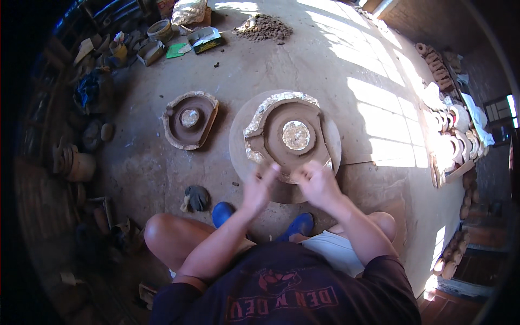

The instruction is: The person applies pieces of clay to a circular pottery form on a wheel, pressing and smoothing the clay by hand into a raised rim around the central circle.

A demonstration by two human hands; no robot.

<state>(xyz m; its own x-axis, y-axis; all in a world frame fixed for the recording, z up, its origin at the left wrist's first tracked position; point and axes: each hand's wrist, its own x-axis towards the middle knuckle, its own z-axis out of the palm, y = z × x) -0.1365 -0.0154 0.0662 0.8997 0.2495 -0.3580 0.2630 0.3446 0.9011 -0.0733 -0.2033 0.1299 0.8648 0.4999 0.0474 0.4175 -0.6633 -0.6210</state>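
A round grey-brown turntable (237, 146) lies on the floor in front of me. On it sits a thick mould (287, 97) with a chipped whitish rim, lined with brown clay (276, 116) around a pale central plug (296, 135). Over the mould's near edge, my left hand (259, 189) is smeared by motion, so its fingers cannot be read. Beside it, a short gap to the right, my right hand (318, 187) has its fingers curled in; anything inside them is hidden. Whether either hand touches the mould cannot be told.
Left of the turntable lies a smaller clay-lined mould (189, 117). A dark grey cloth (197, 198) rests near my blue shoes (222, 214). Crumbled clay (264, 28) is heaped at the back, near a box (205, 40). Several clay pieces (457, 135) line the right wall; a bucket (81, 165) stands left.
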